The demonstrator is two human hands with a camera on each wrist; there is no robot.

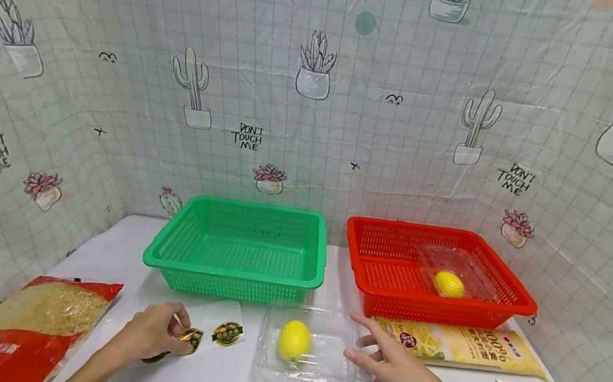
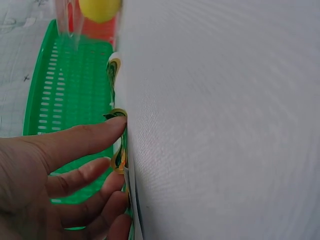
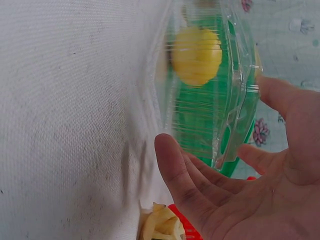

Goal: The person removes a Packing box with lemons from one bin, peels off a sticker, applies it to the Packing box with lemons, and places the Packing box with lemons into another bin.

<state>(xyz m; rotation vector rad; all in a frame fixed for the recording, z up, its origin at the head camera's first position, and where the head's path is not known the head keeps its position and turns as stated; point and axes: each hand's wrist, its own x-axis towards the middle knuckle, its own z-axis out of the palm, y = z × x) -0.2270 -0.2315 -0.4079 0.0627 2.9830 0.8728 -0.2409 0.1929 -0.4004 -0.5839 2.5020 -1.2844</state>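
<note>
Left of the clear box (image 1: 330,347), your left hand (image 1: 154,331) pinches a black-and-gold sticker (image 1: 193,335) over its white backing sheet (image 1: 211,313). Your right hand (image 1: 395,361) sits at the box's right edge, fingers spread and relaxed; contact unclear. Yellow fruit (image 1: 295,341) inside the box, left half. Yellow packet (image 1: 465,349) beyond the box, to its right. Green basket (image 1: 232,286) behind the box; red basket (image 1: 438,310) behind and right, holding a similar boxed fruit (image 1: 449,284).
</note>
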